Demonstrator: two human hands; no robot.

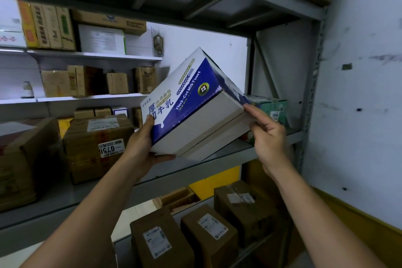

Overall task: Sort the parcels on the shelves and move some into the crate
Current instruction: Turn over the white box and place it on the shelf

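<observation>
A blue and white toast box [191,102] is tilted in the air above the grey metal shelf [217,165]. My left hand [143,150] grips its lower left corner, thumb on the printed face and fingers under the bottom. My right hand [267,135] is at the box's right edge, thumb and forefinger touching the corner while the other fingers curl. No crate is in view.
A large brown parcel [97,141] with a "0750" sticker sits left on the same shelf, green cartons [272,111] at the right behind the box. Three labelled brown parcels [208,237] stand on the shelf below. More boxes fill white shelves [87,95] behind. A wall stands right.
</observation>
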